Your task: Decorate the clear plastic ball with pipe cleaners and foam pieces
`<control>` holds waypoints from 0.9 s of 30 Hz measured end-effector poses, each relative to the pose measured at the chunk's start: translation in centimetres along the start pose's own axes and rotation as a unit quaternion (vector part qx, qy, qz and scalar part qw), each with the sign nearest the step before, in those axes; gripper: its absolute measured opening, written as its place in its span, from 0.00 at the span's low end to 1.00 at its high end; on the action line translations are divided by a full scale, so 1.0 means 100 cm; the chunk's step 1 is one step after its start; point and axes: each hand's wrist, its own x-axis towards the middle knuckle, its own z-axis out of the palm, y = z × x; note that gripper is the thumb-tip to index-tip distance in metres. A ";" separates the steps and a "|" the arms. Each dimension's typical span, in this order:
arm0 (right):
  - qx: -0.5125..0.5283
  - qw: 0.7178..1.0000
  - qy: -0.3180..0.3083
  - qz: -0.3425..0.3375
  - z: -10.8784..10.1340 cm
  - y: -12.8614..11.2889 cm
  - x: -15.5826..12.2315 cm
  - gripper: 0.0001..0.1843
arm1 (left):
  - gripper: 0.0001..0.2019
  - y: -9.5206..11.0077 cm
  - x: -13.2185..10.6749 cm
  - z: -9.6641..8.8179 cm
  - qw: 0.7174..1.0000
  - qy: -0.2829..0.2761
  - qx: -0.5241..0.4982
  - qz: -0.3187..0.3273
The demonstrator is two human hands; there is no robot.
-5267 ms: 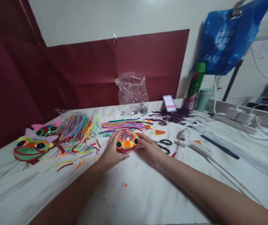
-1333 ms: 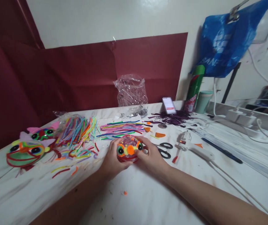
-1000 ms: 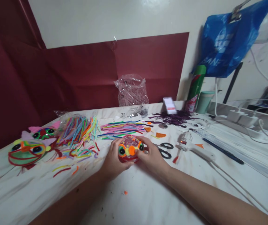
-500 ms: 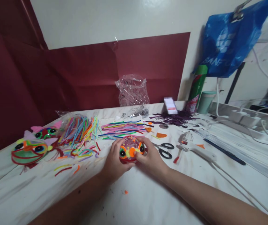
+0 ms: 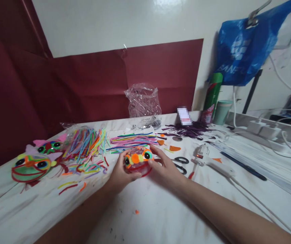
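Between both hands is a small decorated lion-head craft (image 5: 138, 159), a clear rounded body with black-pupil eyes, orange and yellow trim, an orange nose and a red edge. My left hand (image 5: 121, 171) wraps its left side, thumb underneath at the front. On its right side, my right hand (image 5: 164, 166) grips it with the thumb near the eye. Black-handled scissors (image 5: 182, 161) lie just beyond my right wrist, their blades hidden behind the hand. A white glue gun (image 5: 213, 164) rests to the right.
Two finished-looking craft heads (image 5: 32, 167) sit at the left beside piles of coloured pipe cleaners (image 5: 86, 144). Behind are a clear plastic bag (image 5: 144, 101), a phone (image 5: 184, 116) and purple strands (image 5: 189, 129). A power strip (image 5: 274, 142) and cords lie at the right.
The craft head has turned and tilted in my hands, showing more of its red-edged front. My right thumb has moved off the orange nose toward the eye on the right.
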 end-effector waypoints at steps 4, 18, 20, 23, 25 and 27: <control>-0.029 0.997 -0.058 -0.043 0.002 0.007 -0.002 0.49 | 0.42 -0.002 0.001 -0.005 0.999 -0.004 -0.041 -0.012; 0.044 0.994 -0.094 -0.037 0.003 0.009 0.001 0.41 | 0.42 0.001 -0.002 -0.005 0.997 -0.019 0.075 0.019; 0.032 0.994 -0.094 -0.047 0.002 0.012 0.001 0.42 | 0.43 0.001 -0.003 -0.005 0.994 -0.016 0.102 0.026; -0.005 0.995 -0.086 -0.053 0.001 0.015 0.001 0.44 | 0.43 0.002 -0.005 -0.005 0.993 -0.011 0.116 0.032; -0.026 0.995 -0.080 -0.054 0.001 0.018 0.001 0.45 | 0.43 0.002 -0.004 -0.005 0.993 -0.007 0.114 0.033; -0.036 0.995 -0.077 -0.050 0.002 0.022 0.000 0.45 | 0.44 0.002 -0.002 -0.006 0.996 -0.016 0.090 0.020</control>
